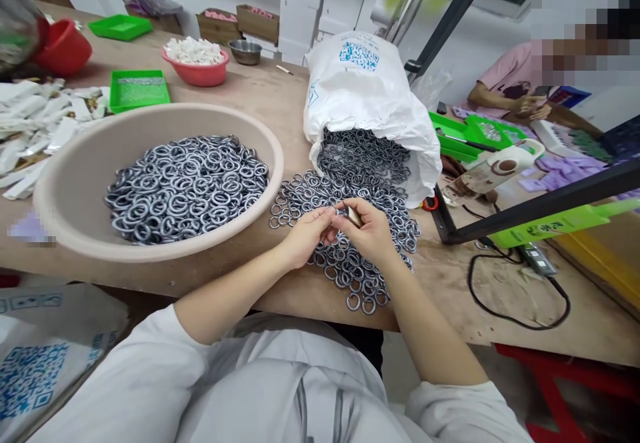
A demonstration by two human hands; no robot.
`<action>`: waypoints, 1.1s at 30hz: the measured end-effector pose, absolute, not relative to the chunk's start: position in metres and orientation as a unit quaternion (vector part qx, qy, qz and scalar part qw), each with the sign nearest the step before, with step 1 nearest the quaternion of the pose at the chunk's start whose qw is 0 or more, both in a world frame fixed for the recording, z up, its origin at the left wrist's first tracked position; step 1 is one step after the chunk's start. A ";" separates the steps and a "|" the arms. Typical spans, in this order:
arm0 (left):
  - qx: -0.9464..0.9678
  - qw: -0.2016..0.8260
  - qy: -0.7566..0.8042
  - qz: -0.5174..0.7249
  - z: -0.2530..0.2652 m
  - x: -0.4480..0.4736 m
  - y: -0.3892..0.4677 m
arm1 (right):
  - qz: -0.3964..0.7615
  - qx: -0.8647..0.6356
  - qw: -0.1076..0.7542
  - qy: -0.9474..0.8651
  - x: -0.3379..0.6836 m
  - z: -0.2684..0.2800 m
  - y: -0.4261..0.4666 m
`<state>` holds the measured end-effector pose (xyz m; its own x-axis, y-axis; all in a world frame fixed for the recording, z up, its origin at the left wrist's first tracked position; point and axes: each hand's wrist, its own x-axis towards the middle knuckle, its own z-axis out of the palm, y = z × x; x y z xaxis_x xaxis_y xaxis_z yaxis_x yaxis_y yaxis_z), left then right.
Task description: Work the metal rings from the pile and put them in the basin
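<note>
Over a spread of dark grey metallic rings (pixel 360 279), both of my hands meet with their fingertips together. My left hand (pixel 309 235) is closed in a pinch on what looks like one grey ring, mostly hidden by the fingers. My right hand (pixel 370 231) is closed too, around a small pale strip-like object (pixel 355 216) whose kind I cannot make out. Behind the hands, a white woven sack (pixel 367 89) lies with its mouth toward me, and rings spill from it. To the left stands a large beige basin (pixel 160 251) holding many similar rings.
White pieces (pixel 30 123) are heaped at far left, near green trays (pixel 140 104) and a red bowl (pixel 197 76). A black metal frame (pixel 540 206), a power strip with cable (pixel 537 259) and a white tumbler (pixel 493 173) stand at right. Another person (pixel 510 86) works beyond.
</note>
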<state>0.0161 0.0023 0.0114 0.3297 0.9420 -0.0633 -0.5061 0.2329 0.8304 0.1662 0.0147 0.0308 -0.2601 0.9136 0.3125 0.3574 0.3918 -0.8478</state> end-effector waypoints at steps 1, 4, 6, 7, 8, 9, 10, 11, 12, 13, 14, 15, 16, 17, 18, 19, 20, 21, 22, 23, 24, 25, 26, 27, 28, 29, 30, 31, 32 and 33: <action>0.374 0.724 0.297 0.497 0.011 0.016 0.003 | 0.347 -0.437 0.427 -0.712 0.165 0.030 0.016; 0.384 0.716 0.304 0.497 0.009 0.016 0.003 | 0.375 -0.429 0.440 -0.694 0.164 0.030 0.017; 0.389 0.712 0.312 0.495 0.009 0.016 0.004 | 0.379 -0.427 0.450 -0.687 0.164 0.031 0.017; 0.391 0.710 0.315 0.494 0.008 0.016 0.004 | 0.378 -0.427 0.455 -0.684 0.163 0.032 0.017; 0.391 0.709 0.317 0.494 0.008 0.017 0.004 | 0.379 -0.428 0.458 -0.681 0.163 0.032 0.017; 0.391 0.708 0.317 0.495 0.008 0.017 0.004 | 0.383 -0.427 0.459 -0.678 0.162 0.032 0.017; 0.391 0.708 0.315 0.497 0.009 0.017 0.004 | 0.390 -0.426 0.459 -0.675 0.162 0.032 0.017; 0.392 0.707 0.314 0.497 0.009 0.017 0.003 | 0.398 -0.424 0.460 -0.671 0.161 0.031 0.018; 0.394 0.707 0.313 0.497 0.009 0.017 0.003 | 0.406 -0.421 0.461 -0.667 0.160 0.030 0.019; 0.396 0.708 0.312 0.495 0.010 0.017 0.002 | 0.410 -0.420 0.464 -0.663 0.160 0.029 0.020; 0.396 0.710 0.311 0.492 0.010 0.017 0.002 | 0.410 -0.421 0.469 -0.660 0.160 0.028 0.020; 0.393 0.714 0.309 0.490 0.011 0.017 0.002 | 0.403 -0.425 0.473 -0.658 0.161 0.027 0.020; 0.389 0.718 0.307 0.489 0.012 0.017 0.002 | 0.390 -0.432 0.474 -0.661 0.162 0.027 0.019; 0.383 0.722 0.304 0.489 0.012 0.017 0.002 | 0.372 -0.439 0.471 -0.669 0.163 0.026 0.018; 0.376 0.726 0.301 0.491 0.012 0.017 0.002 | 0.347 -0.445 0.461 -0.685 0.165 0.026 0.016; 0.369 0.729 0.298 0.493 0.013 0.016 0.002 | 0.319 -0.448 0.446 -0.706 0.166 0.026 0.013; 0.363 0.732 0.296 0.495 0.013 0.016 0.002 | 0.288 -0.448 0.427 -0.731 0.168 0.027 0.011; 0.357 0.735 0.295 0.496 0.013 0.016 0.002 | 0.256 -0.446 0.408 -0.755 0.169 0.027 0.008; 0.350 0.737 0.295 0.497 0.013 0.016 0.002 | 0.226 -0.442 0.391 -0.775 0.170 0.027 0.006; 0.342 0.740 0.297 0.497 0.013 0.016 0.002 | 0.201 -0.438 0.379 -0.790 0.170 0.027 0.004; 0.334 0.742 0.301 0.497 0.013 0.016 0.002 | 0.182 -0.434 0.371 -0.801 0.170 0.027 0.003; 0.326 0.744 0.305 0.497 0.013 0.016 0.002 | 0.168 -0.431 0.366 -0.808 0.170 0.027 0.002; 0.320 0.745 0.309 0.497 0.013 0.017 0.002 | 0.158 -0.428 0.362 -0.813 0.169 0.026 0.003; 0.317 0.746 0.310 0.496 0.013 0.017 0.001 | 0.152 -0.426 0.360 -0.816 0.169 0.025 0.003; 0.316 0.748 0.309 0.495 0.013 0.017 0.001 | 0.148 -0.426 0.359 -0.817 0.169 0.025 0.003; 0.317 0.749 0.306 0.494 0.012 0.017 0.001 | 0.146 -0.427 0.359 -0.817 0.169 0.025 0.004; 0.319 0.751 0.301 0.494 0.012 0.017 0.001 | 0.144 -0.430 0.360 -0.816 0.168 0.025 0.004; 0.321 0.753 0.295 0.493 0.012 0.017 0.001 | 0.143 -0.432 0.361 -0.814 0.168 0.025 0.004; 0.324 0.754 0.290 0.492 0.011 0.017 0.001 | 0.143 -0.435 0.362 -0.812 0.168 0.026 0.003; 0.327 0.755 0.286 0.492 0.011 0.017 0.001 | 0.145 -0.437 0.361 -0.811 0.167 0.026 0.003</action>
